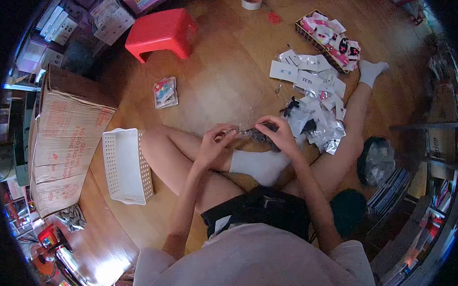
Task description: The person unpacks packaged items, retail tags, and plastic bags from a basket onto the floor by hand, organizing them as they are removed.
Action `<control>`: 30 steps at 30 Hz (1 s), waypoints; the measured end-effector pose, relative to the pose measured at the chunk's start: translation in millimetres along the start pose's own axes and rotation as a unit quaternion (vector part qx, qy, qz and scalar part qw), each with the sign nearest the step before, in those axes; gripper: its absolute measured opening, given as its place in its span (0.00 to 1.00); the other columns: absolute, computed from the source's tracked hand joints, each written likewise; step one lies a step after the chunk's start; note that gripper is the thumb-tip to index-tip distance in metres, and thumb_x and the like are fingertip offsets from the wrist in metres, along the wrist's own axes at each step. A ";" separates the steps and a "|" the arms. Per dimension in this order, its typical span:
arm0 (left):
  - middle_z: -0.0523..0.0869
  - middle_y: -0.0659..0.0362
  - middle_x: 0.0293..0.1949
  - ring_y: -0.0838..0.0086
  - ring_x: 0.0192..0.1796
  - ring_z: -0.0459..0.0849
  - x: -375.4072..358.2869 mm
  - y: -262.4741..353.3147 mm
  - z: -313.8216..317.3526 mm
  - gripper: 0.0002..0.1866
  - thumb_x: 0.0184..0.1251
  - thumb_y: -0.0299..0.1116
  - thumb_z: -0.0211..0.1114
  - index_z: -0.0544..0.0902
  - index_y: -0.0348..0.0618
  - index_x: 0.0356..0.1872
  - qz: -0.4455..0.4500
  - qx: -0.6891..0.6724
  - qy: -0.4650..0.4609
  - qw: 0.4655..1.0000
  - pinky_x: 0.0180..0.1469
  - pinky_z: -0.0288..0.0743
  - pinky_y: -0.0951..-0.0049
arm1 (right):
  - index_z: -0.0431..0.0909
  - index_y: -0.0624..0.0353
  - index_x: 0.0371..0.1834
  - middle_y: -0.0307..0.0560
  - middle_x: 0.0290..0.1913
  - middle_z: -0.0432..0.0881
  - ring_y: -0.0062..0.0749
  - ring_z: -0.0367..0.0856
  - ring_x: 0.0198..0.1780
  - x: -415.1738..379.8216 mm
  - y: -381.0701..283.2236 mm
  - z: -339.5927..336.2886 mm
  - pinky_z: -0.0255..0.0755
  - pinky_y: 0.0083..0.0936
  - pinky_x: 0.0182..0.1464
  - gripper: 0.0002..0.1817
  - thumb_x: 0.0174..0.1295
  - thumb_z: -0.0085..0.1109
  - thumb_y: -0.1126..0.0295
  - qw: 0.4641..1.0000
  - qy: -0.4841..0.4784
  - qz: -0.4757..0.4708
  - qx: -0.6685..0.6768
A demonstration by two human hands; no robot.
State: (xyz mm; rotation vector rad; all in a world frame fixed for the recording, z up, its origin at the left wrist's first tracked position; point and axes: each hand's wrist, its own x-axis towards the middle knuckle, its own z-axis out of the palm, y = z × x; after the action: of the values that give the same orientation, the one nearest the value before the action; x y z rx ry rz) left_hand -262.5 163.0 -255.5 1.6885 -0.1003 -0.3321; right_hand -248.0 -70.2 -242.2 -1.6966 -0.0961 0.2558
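Observation:
A small clear plastic packet with something dark in it (254, 135) is stretched between my two hands, above my folded leg. My left hand (217, 142) pinches its left end with thumb and fingers. The fingers of my right hand (278, 135) are closed around the darker right end. What exactly the packet contains is too small and blurred to make out. Just right of my right hand lies a heap of clear packets with white cards (316, 90), along with a few black pieces (291, 106).
A patterned basket of small packaged items (326, 38) stands beyond the heap. To my left are a white perforated basket (130, 165), a large cardboard box (67, 147), a small colourful packet (165, 92) and a red stool (162, 34). A tape roll (251, 0) lies farther off.

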 end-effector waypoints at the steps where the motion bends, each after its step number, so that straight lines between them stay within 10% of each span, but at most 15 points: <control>1: 0.84 0.61 0.44 0.79 0.41 0.81 -1.3 -0.1 1.1 0.17 0.63 0.34 0.66 0.80 0.40 0.51 -0.021 -0.024 0.002 1.000 0.42 0.75 0.79 | 0.81 0.65 0.36 0.42 0.37 0.84 0.23 0.80 0.42 -0.9 2.6 -0.2 0.70 0.21 0.48 0.09 0.58 0.63 0.70 1.000 -0.004 0.008 0.002; 16: 0.85 0.55 0.37 0.76 0.36 0.84 -9.9 13.1 23.5 0.08 0.65 0.26 0.63 0.80 0.30 0.38 -0.068 -0.169 0.116 0.976 0.39 0.80 0.81 | 0.82 0.64 0.33 0.40 0.37 0.83 0.20 0.78 0.42 -15.4 -5.8 10.5 0.70 0.19 0.48 0.09 0.59 0.65 0.67 0.961 0.064 0.164 0.212; 21: 0.80 0.51 0.47 0.72 0.44 0.83 -8.6 16.2 25.2 0.08 0.65 0.26 0.62 0.80 0.28 0.36 0.054 -0.136 0.139 0.979 0.43 0.83 0.76 | 0.81 0.65 0.29 0.44 0.40 0.82 0.27 0.78 0.47 -12.3 0.1 14.8 0.67 0.21 0.53 0.08 0.54 0.68 0.71 0.967 0.062 0.071 0.235; 30: 0.74 0.48 0.58 0.73 0.45 0.82 -13.7 36.3 22.6 0.08 0.63 0.26 0.64 0.84 0.29 0.34 0.015 -0.072 0.213 0.974 0.45 0.82 0.77 | 0.82 0.65 0.25 0.52 0.48 0.81 0.34 0.78 0.52 -14.9 -4.7 23.5 0.66 0.26 0.57 0.08 0.49 0.70 0.72 0.987 0.128 0.020 0.096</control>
State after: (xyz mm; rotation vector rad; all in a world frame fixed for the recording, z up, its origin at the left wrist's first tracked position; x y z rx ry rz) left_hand -277.3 139.6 -220.2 1.5779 0.2115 0.0508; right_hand -267.3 -49.9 -238.7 -1.5264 0.1486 0.0716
